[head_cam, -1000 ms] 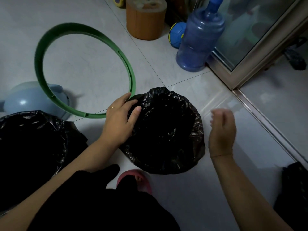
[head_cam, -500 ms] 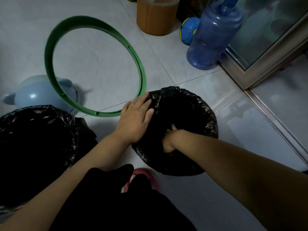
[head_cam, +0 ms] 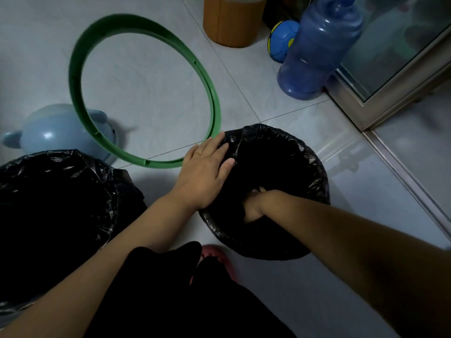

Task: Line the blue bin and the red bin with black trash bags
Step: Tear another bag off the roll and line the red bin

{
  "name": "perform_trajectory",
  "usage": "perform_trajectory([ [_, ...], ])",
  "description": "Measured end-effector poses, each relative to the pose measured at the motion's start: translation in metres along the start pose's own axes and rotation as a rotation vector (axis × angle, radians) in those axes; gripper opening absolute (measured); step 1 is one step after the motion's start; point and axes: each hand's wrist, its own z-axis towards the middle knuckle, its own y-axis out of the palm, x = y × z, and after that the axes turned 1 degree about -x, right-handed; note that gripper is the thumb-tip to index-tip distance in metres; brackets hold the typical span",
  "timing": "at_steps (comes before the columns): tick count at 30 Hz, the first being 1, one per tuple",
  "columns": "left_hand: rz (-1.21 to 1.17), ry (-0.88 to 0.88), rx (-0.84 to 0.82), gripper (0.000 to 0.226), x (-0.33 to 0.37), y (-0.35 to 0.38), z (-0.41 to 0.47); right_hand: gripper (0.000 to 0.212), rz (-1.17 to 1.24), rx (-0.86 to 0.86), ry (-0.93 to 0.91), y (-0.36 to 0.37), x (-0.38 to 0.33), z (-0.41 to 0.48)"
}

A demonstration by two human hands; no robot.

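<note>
Head view: the large round bin draped in crinkled black bag (head_cam: 56,198) sits left of my left grip (head_cam: 205,172), which lies flat-fingered on the rim of the smaller black-bagged bin (head_cam: 314,164). My right grip (head_cam: 253,206) is inside it, fingers hidden, so I cannot tell its state. Thin, light, slippery film, I judge; pinch it at the rim fold.

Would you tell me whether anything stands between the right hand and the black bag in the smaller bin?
Nothing visible does. The right hand is down inside the black bag, its fingers hidden in the dark. The left hand rests flat on the bag's left rim, off to one side, and the green ring lies on the floor outside it.
</note>
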Motion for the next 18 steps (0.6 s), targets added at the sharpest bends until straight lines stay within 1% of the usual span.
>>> perform_trajectory([
  [2, 0.001, -0.004, 0.0, 0.051, 0.0, 0.0, -0.001, 0.071, 0.048, 0.062, -0.042, -0.007, 0.005, -0.008],
  [4, 0.006, -0.002, 0.003, 0.052, 0.0, 0.0, 0.0, 0.065, 0.054, 0.073, -0.106, -0.01, 0.009, -0.016],
  [6, 0.002, -0.003, 0.004, 0.052, 0.001, 0.0, 0.001, 0.065, 0.027, -0.032, -0.122, -0.004, 0.012, -0.023],
  [9, -0.005, 0.0, 0.014, 0.052, 0.002, 0.0, 0.001, 0.068, -0.052, -0.216, -0.062, 0.012, 0.011, -0.026],
  [13, 0.001, 0.005, 0.013, 0.053, -0.001, 0.0, 0.0, 0.068, -0.092, -0.223, -0.051, 0.018, 0.007, -0.022],
  [18, -0.001, 0.006, 0.009, 0.054, -0.001, 0.002, 0.002, 0.068, -0.01, -0.225, 0.012, 0.026, 0.012, -0.013],
])
